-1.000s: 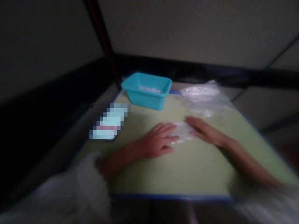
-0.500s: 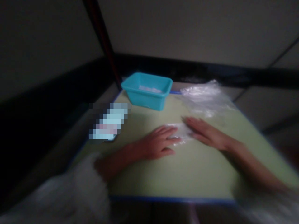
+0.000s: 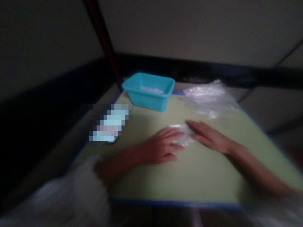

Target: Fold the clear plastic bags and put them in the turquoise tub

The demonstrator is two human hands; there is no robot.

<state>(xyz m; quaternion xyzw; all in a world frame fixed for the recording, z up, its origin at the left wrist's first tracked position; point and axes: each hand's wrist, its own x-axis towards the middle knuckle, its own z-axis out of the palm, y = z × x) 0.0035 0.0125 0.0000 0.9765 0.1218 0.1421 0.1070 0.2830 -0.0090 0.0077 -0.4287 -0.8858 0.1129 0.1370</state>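
Note:
A small clear plastic bag [image 3: 186,136] lies flat on the pale green table [image 3: 189,179]. On its left part rests my left hand [image 3: 163,146], palm down with the fingers spread. My right hand [image 3: 208,135] lies at the bag's right edge, fingers stretched out and pointing left, the thumb a little apart. Neither hand grips anything. What the palms touch underneath is hidden.
A turquoise basket [image 3: 148,99] with some clear plastic inside stands at the table's back left. Crumpled clear plastic [image 3: 208,97] lies at the back right. A pixelated, bright flat object [image 3: 111,124] lies near the left edge.
My left hand has shifted very slightly down, its fingers a little further over the bag. My right hand has moved only slightly. The basket and the other plastic have stayed put.

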